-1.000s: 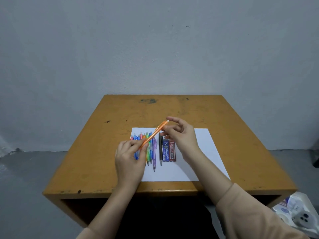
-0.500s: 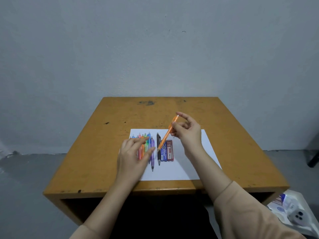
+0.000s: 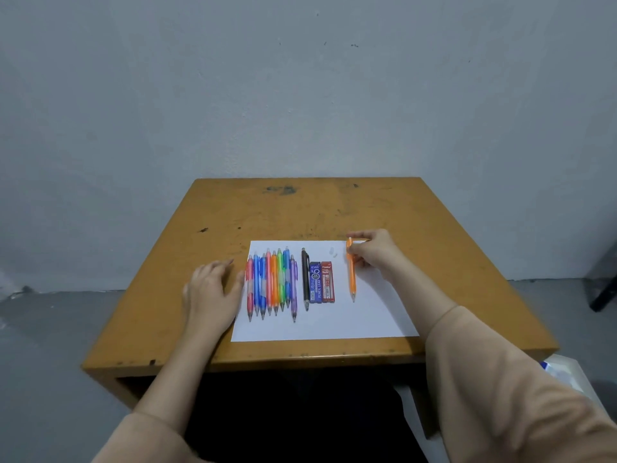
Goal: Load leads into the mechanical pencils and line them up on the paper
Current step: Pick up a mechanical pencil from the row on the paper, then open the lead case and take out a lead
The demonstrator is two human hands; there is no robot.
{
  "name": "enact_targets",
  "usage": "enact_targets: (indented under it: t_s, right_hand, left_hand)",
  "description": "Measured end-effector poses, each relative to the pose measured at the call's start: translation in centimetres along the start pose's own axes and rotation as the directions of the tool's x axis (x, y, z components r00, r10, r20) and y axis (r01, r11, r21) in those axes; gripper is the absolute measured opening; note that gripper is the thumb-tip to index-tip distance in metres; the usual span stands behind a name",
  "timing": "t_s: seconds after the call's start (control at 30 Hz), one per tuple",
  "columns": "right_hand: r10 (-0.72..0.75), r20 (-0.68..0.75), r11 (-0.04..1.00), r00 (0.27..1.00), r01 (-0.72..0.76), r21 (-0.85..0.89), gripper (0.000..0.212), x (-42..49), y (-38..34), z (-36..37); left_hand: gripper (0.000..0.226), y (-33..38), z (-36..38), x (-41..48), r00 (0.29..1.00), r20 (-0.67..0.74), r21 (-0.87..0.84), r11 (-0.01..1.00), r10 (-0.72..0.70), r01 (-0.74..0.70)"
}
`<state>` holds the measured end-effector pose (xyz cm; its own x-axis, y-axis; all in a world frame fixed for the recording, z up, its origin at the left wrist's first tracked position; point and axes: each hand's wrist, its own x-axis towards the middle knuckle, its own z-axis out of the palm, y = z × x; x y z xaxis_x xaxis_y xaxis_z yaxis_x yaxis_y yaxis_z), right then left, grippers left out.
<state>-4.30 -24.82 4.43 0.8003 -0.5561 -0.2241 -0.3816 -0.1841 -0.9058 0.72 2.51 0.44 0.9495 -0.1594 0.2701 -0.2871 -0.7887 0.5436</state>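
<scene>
A white sheet of paper lies on a worn yellow-brown table. The right hand, fingers curled, pinches the top end of an orange mechanical pencil. The pencil runs along the paper's 3 o'clock side, tip pointing to 6 o'clock. The left hand rests flat and relaxed, holding nothing, at the paper's 9 o'clock edge, beside a row of coloured mechanical pencils. A black pencil and two lead cases sit mid-sheet.
</scene>
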Motion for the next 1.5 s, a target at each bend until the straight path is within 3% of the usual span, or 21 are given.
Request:
enact_targets:
  t_s: [0.37, 0.83, 1.03, 1.2, 1.4, 1.5]
  right_hand:
    - [-0.074, -0.008, 0.975, 0.997, 0.07, -0.213, 0.033, 1.1, 1.4, 0.7]
    - [-0.066, -0.077, 0.99, 0.995, 0.056, -0.129, 0.026, 0.3, 1.6, 0.2]
    - [-0.178, 0.029, 0.963, 0.984, 0.18, -0.199, 0.023, -1.3, 0.2, 0.5]
    - [-0.302, 0.246, 0.82, 0.921, 0.382, -0.426, 0.035, -3.2, -1.0, 1.6]
    - [-0.226, 0.493, 0.543, 0.84, 0.528, -0.652, 0.06, -4.2, -1.6, 2.9]
    - [-0.18, 0.506, 0.511, 0.844, 0.52, -0.684, 0.068, -4.1, -1.6, 3.1]
  left_hand:
    - [0.044, -0.4, 0.7, 0.4, 0.995, 0.1, 0.143, 0.99, -0.025, 0.011]
    - [0.047, 0.0, 0.5, 0.1, 0.992, 0.127, 0.2, 0.98, -0.022, -0.003]
    - [0.047, -0.1, 0.7, 0.2, 0.992, 0.123, 0.21, 0.978, -0.018, -0.008]
    - [0.047, 0.0, 0.7, 0.2, 0.993, 0.119, 0.204, 0.979, -0.013, -0.012]
    - [0.046, -0.2, 0.7, 0.0, 0.993, 0.115, 0.203, 0.979, 0.002, -0.025]
    - [0.047, -0.2, 0.7, 0.0, 0.993, 0.117, 0.208, 0.978, -0.001, -0.024]
